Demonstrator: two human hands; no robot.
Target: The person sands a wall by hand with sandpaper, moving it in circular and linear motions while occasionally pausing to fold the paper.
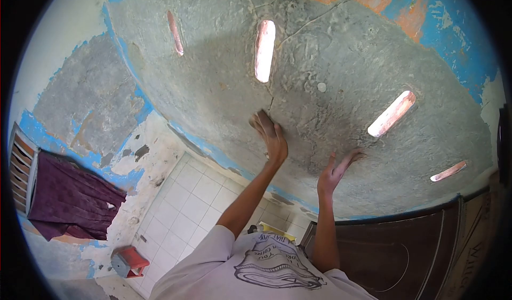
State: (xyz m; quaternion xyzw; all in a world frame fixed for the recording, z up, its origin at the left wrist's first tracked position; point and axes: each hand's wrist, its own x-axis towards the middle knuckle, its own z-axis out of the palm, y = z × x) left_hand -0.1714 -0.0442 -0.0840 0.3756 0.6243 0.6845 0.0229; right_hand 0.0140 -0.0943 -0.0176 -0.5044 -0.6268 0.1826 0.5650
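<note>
Both arms reach up to a rough grey plastered wall with peeling blue and orange paint around it. Near a thin crack, my left hand is at the wall surface, its fingers bent and partly smeared; whether it holds anything cannot be made out. Lower and to the right, my right hand has its fingers stretched toward the plaster, thumb apart, with nothing seen in it. Bright slot-shaped openings pierce the wall: one above my left hand, another above and right of my right hand.
A dark purple curtain hangs beside a louvred window at the left. Below it, a red and grey stool stands on the white tiled floor. At the lower right is a dark brown door.
</note>
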